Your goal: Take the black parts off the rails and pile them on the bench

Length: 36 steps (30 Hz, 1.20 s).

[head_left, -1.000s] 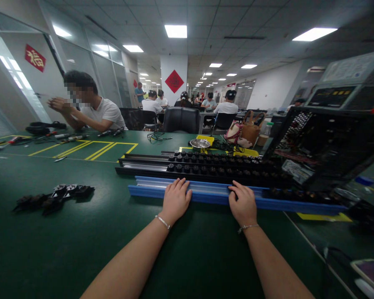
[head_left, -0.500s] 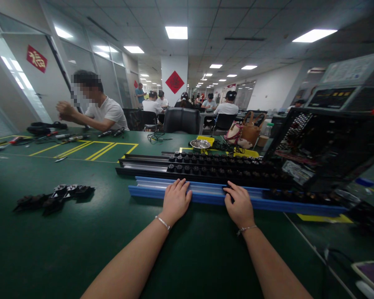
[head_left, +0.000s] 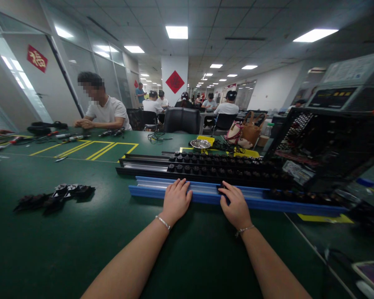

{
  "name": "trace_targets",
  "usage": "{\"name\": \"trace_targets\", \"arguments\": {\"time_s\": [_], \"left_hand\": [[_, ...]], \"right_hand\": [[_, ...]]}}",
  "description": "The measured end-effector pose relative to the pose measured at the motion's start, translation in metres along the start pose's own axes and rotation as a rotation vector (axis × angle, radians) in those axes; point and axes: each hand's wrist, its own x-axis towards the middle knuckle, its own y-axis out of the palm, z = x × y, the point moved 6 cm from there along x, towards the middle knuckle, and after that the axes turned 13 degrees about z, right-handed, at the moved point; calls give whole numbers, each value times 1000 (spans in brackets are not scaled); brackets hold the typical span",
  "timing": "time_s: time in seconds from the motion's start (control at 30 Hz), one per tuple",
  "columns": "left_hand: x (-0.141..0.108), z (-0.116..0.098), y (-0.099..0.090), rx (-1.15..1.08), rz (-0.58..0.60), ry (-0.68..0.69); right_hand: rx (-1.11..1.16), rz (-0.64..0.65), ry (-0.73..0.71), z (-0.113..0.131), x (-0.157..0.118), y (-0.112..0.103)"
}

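A long blue rail (head_left: 205, 193) lies across the green table in front of me. My left hand (head_left: 177, 199) rests on its near edge with fingers spread, holding nothing. At the rail's middle, my right hand (head_left: 235, 203) has its fingertips on a small black part (head_left: 221, 187) in the channel, partly hidden by the fingers. Several black parts (head_left: 299, 196) sit in the rail's right end. Just behind are black rails (head_left: 143, 168) filled with rows of similar parts.
Loose black parts (head_left: 54, 198) lie at the left. Behind the rails stand a metal bowl (head_left: 200, 143) and yellow trays (head_left: 246, 153). An open computer case (head_left: 324, 141) rises at the right, with a phone (head_left: 372, 274) near the corner. A person (head_left: 104, 110) sits across the table.
My right hand has slid a little left along the blue rail, and the small black part has moved with it. The person across has lowered their hands to the table.
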Motion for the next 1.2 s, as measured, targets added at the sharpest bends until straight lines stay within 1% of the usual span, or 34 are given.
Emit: {"name": "trace_targets", "arguments": {"time_s": [0.17,0.27,0.4,0.5,0.7,0.83,1.0,1.2], "left_hand": [[0,0,0,1,10,-3],[0,0,1,1,13,-3],[0,1,2,-4,10,1],[1,2,2,-8,12,-2],[0,2,1,-7,12,-1],[0,2,2,-3,14,8],[-1,1,1,5,36,12],[-3,-8,4,40,85,82]], "right_hand": [[16,19,-3,2,0,2],[-14,14,6,3,0,2],[-102,-47,130,-4,0,-2],[-128,-39,182,-7,-1,-1],[-146,31,132,-4,0,4],[-130,45,86,1,0,6],[-108,62,65,4,0,9],[-103,85,49,10,1,9]]}}
